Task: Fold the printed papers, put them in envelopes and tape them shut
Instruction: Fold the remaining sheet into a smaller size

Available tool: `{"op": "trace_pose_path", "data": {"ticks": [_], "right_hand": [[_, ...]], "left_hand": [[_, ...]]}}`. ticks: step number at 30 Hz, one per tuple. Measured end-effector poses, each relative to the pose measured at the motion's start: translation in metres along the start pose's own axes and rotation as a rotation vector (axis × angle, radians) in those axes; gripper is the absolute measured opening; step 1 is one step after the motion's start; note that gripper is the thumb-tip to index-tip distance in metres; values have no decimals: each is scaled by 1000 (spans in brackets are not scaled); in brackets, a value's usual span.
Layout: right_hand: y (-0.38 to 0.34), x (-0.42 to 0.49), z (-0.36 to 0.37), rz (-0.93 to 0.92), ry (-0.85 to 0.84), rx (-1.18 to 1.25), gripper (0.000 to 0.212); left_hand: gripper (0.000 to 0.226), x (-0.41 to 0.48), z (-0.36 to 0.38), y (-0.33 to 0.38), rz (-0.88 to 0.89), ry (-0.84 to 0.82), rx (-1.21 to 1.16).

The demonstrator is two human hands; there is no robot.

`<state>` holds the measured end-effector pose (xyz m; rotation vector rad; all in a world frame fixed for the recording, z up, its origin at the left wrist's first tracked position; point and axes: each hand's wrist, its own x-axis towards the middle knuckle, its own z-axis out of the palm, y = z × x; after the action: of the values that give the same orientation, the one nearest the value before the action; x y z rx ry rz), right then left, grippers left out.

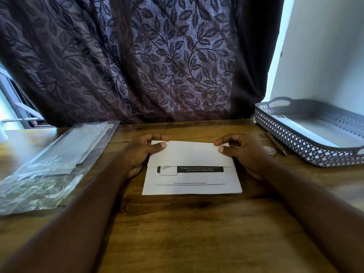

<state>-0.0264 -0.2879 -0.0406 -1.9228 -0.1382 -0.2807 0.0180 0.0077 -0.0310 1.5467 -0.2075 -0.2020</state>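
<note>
A white printed paper (192, 174) lies in the middle of the wooden table (177, 233), its far part folded over toward me so a blank flap covers the upper half. A black printed bar and small lines of text show on the lower half. My left hand (143, 152) pinches the far left corner of the fold between thumb and fingers. My right hand (240, 150) pinches the far right corner the same way. A clear plastic pack of envelopes (57, 164) lies on the table to the left.
A grey perforated tray (291, 146) with a handle stands at the right, holding a white sheet. A pen (276, 143) and a small clear object lie beside it. A dark leaf-patterned curtain (157, 66) hangs behind the table.
</note>
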Motion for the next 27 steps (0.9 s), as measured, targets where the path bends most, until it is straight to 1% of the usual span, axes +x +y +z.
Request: {"op": "trace_pose_path", "data": {"ticks": [2, 4, 8, 10, 13, 17, 20, 23, 25, 27], "right_hand": [[-1, 0, 1, -47, 32, -32, 27], [1, 0, 2, -69, 47, -19, 31], [2, 1, 2, -100, 105, -88, 25], [4, 2, 1, -131, 136, -211, 22], [0, 2, 6, -187, 150, -414, 20], [-6, -2, 11, -197, 148, -450, 18], [-9, -4, 11, -183, 149, -481, 17], [-14, -8, 14, -202, 101, -541, 15], [-19, -11, 19, -268, 54, -638, 16], [-23, -13, 26, -359, 11, -779, 17]], "left_hand": [[25, 1, 1, 0, 5, 5, 8], [24, 0, 4, 0, 14, 9, 48], [18, 1, 8, -2, 65, 85, 272], [16, 3, 7, -3, 135, 115, 431], [10, 5, 13, -4, 290, 127, 640], [9, 5, 28, -4, 436, 104, 900], [3, 3, 33, -8, 448, 97, 921], [6, 2, 35, -10, 464, 66, 911], [7, 2, 39, -7, 499, 26, 916], [4, -1, 45, -4, 561, -10, 944]]}}
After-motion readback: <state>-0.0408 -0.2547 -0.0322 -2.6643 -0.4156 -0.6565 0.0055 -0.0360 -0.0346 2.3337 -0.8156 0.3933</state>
